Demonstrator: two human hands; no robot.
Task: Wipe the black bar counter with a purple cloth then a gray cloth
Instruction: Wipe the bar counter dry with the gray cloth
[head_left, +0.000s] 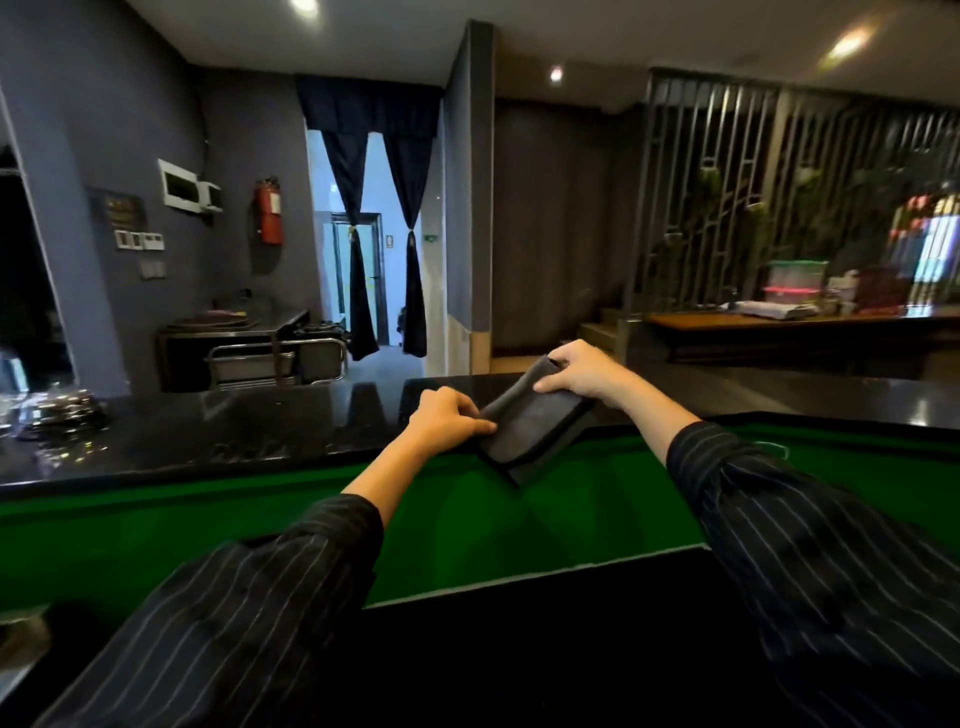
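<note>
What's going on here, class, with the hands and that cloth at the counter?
A person in striped sleeves stands at a black counter. Both hands hold a folded gray cloth at the counter's near edge: the left hand grips its near end, the right hand its far end. It hangs partly over the edge. No purple cloth is in view.

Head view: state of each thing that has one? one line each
gray cloth: folded, held at two ends, one corner hanging past the counter's near edge
left hand: gripping the cloth's near-left end
right hand: gripping the cloth's far end
black bar counter: glossy, reflecting lights
curtains: tied back, doorway open
fire extinguisher: hung on wall
</note>
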